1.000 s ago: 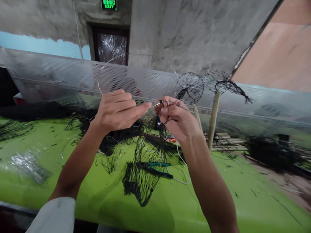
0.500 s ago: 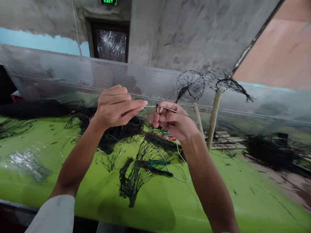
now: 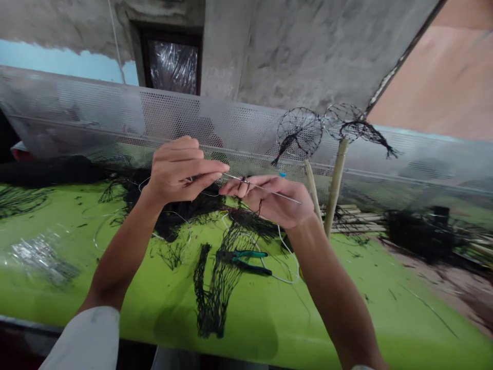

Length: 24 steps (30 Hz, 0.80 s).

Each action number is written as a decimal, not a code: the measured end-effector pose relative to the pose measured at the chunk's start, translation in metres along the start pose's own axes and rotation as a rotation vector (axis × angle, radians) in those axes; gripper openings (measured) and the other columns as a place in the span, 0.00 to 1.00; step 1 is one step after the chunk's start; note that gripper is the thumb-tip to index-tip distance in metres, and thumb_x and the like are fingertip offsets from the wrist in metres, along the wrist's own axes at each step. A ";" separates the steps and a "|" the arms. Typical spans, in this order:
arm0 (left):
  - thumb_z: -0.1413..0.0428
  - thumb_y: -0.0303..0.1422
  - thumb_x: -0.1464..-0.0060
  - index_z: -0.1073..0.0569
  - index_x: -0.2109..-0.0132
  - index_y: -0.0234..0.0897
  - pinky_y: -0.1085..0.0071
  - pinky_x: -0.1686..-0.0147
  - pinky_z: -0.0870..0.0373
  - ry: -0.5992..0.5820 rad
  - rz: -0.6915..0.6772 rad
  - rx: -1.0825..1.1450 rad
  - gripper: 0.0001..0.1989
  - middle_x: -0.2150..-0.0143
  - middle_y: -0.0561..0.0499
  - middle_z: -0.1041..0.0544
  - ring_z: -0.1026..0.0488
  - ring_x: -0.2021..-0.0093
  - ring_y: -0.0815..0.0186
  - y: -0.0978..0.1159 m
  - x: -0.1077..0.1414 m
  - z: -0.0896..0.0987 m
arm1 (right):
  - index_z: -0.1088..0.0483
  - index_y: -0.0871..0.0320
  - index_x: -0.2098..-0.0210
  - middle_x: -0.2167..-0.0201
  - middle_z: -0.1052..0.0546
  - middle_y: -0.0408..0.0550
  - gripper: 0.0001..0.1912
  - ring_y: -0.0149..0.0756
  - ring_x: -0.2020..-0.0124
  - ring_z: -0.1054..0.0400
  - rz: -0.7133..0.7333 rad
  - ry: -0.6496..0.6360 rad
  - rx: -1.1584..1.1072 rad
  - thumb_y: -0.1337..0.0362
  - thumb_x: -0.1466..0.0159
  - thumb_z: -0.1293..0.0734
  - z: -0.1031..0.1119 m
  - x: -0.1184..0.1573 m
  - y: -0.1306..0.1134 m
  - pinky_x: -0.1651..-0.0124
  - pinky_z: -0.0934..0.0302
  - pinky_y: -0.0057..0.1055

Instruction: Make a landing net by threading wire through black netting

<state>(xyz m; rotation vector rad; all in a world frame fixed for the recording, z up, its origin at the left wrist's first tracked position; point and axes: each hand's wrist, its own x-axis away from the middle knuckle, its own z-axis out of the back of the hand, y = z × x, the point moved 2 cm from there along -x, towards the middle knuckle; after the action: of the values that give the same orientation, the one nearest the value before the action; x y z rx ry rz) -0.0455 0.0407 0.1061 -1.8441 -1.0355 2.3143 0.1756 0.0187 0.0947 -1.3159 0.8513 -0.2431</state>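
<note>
My left hand is closed, pinching one end of a thin metal wire between thumb and forefinger. The wire slants rightward across my right hand, and its free end shows over the palm. Small black loops of netting sit around the wire by my right fingertips, which are closed on them. A strip of black netting spreads down onto the green tabletop below my hands. Pliers with green and black handles lie on that netting. Where the strip joins the held loops is hard to see.
A white cord curves beside the pliers. Two netted hoops rise near upright bamboo sticks. A bundle of thin shiny pieces lies at left. Black netting is heaped behind, before a perforated panel.
My right hand has turned, its palm showing more and its fingers stretching toward the left. The wire now tilts down to the right. The netting strip's lower end has shifted and spread.
</note>
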 end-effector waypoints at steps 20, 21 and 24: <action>0.44 0.39 0.33 0.26 0.36 0.47 0.53 0.42 0.31 -0.235 0.528 -0.084 0.20 0.42 0.43 0.25 0.29 0.40 0.52 0.040 0.023 -0.003 | 0.24 0.57 0.75 0.68 0.25 0.41 0.10 0.27 0.66 0.33 -0.130 0.565 -0.450 0.60 0.40 0.24 -0.026 0.020 0.048 0.61 0.36 0.25; 0.45 0.39 0.32 0.30 0.33 0.48 0.53 0.41 0.30 -0.174 0.575 -0.103 0.23 0.39 0.43 0.28 0.31 0.38 0.52 0.053 0.023 0.004 | 0.24 0.56 0.74 0.68 0.26 0.41 0.10 0.27 0.66 0.33 -0.111 0.591 -0.429 0.61 0.40 0.24 -0.022 0.019 0.047 0.60 0.36 0.25; 0.45 0.47 0.34 0.35 0.29 0.46 0.49 0.40 0.28 -0.354 0.631 -0.014 0.30 0.39 0.41 0.30 0.30 0.39 0.49 0.105 0.027 0.027 | 0.25 0.56 0.73 0.68 0.26 0.40 0.10 0.27 0.66 0.32 -0.057 0.645 -0.347 0.59 0.39 0.25 -0.012 0.016 0.040 0.58 0.35 0.25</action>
<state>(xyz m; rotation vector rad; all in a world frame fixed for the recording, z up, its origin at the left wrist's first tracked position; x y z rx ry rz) -0.0369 -0.0438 0.0337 -2.0355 -0.5164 3.0728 0.1662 0.0111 0.0512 -1.6136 1.4473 -0.6058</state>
